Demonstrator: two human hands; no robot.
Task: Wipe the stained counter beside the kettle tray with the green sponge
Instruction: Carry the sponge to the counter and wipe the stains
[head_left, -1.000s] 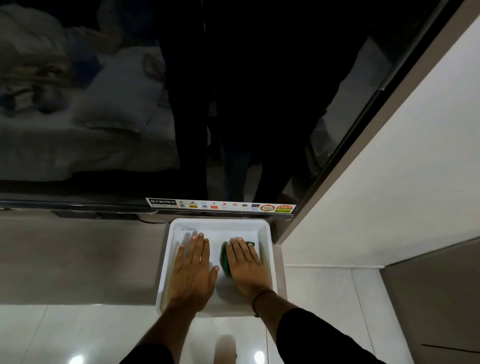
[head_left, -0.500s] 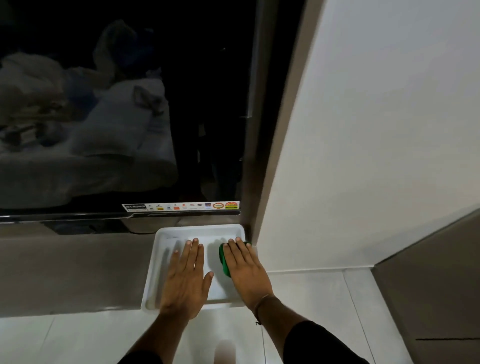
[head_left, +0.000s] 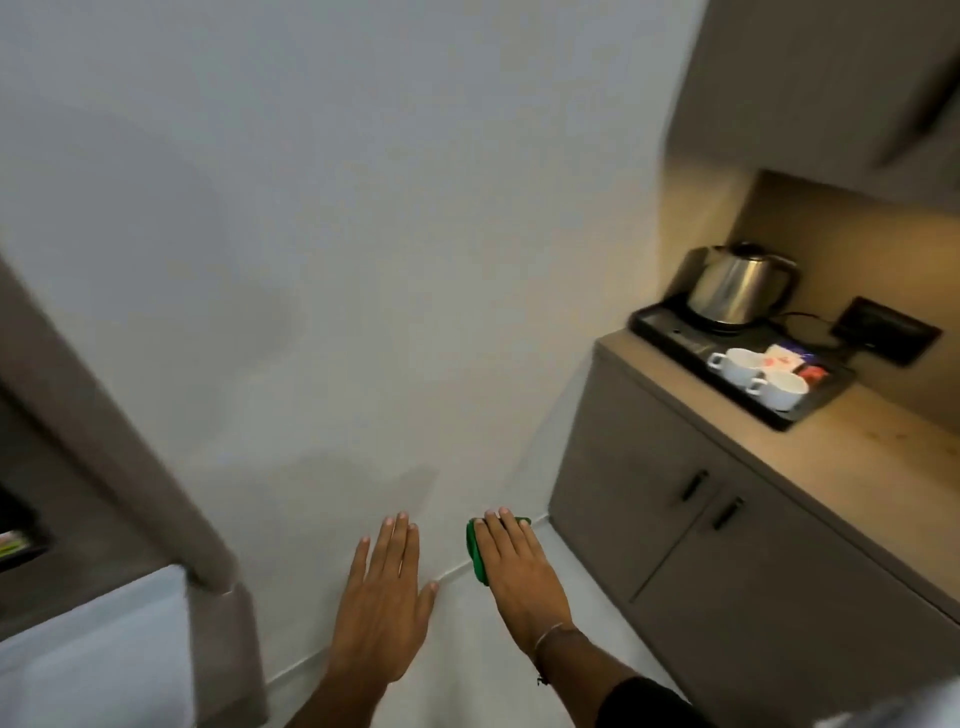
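Observation:
My right hand (head_left: 519, 571) is held out flat, palm down, with the green sponge (head_left: 475, 551) under its fingers; only the sponge's left edge and tip show. My left hand (head_left: 382, 603) is beside it, flat, fingers together, holding nothing. Both hands hover in front of a white wall, above the pale floor. To the right, a black kettle tray (head_left: 675, 338) sits on the beige counter (head_left: 857, 457), carrying a steel kettle (head_left: 732, 283) and two white cups (head_left: 763, 376). The counter stretch beside the tray is far from both hands.
Grey cabinet doors (head_left: 675, 509) with black handles stand under the counter. A wall socket (head_left: 888, 338) with a cable is behind the tray. An upper cabinet (head_left: 831, 78) hangs above. At the left edge are a grey ledge (head_left: 228, 649) and the white tray (head_left: 93, 649).
The view has swung right, away from the dark screen and white tray, to the wall and kettle counter. Both hands have lifted off the white tray, the right one carrying the sponge.

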